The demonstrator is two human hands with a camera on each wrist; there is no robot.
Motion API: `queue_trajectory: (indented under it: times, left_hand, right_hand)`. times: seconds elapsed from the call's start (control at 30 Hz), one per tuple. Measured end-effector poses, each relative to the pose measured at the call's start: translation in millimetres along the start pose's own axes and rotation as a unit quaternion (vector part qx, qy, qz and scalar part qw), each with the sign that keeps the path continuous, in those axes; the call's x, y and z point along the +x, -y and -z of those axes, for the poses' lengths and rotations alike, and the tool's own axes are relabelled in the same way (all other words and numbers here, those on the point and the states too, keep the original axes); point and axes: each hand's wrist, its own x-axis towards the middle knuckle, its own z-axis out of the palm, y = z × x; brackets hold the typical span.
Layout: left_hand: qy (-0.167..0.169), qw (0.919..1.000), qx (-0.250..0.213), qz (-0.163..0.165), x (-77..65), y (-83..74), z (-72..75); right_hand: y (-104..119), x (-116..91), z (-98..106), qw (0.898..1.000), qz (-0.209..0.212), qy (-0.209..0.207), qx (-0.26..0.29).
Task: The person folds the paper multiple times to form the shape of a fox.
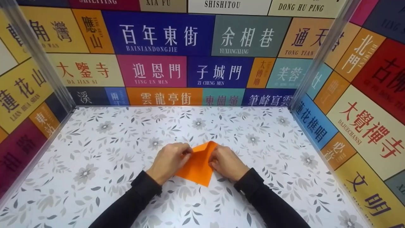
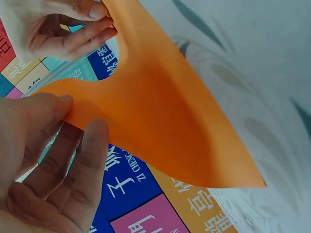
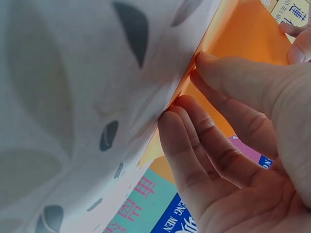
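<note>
A sheet of orange paper is held between both hands just over the table, its far right part bent upward and one corner pointing toward the person. The left hand pinches the paper's left edge between thumb and fingers; the left wrist view shows the thumb on one face of the orange paper. On the other side, the right hand pinches the right edge. In the right wrist view, thumb and index finger of the right hand meet at the paper's edge, close to the tabletop.
The table has a white cover printed with grey leaves and flowers. Panels of coloured signs with Chinese lettering stand behind it, such as a blue sign, and along the left and right sides. Clear strips run up the corners.
</note>
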Motion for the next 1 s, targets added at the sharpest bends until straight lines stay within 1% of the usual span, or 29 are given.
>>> queue_trajectory:
  times: [0.1,0.23,0.4,0.73,1.0]
  left_hand:
    - [0.003,1.0000,0.000,0.001,-1.0,-1.7,0.0]
    - [0.016,0.9998,-0.006,0.007,-1.7,-4.0,-0.3]
    - [0.027,0.9996,-0.004,0.002,-2.6,-6.4,-2.2]
    - [0.036,0.9992,0.008,0.013,-8.2,-11.6,-3.0]
    - [0.034,0.9993,0.009,0.015,-13.3,-15.5,-2.3]
  right_hand:
    - [1,0,-1,1.000,-0.011,0.002,0.002]
    - [1,-1,-1,1.000,-0.023,0.006,0.008]
    - [2,-1,-1,0.999,-0.031,0.003,0.015]
    - [2,0,-2,1.000,-0.028,0.002,0.011]
    - [2,0,-2,1.000,-0.003,-0.005,0.004]
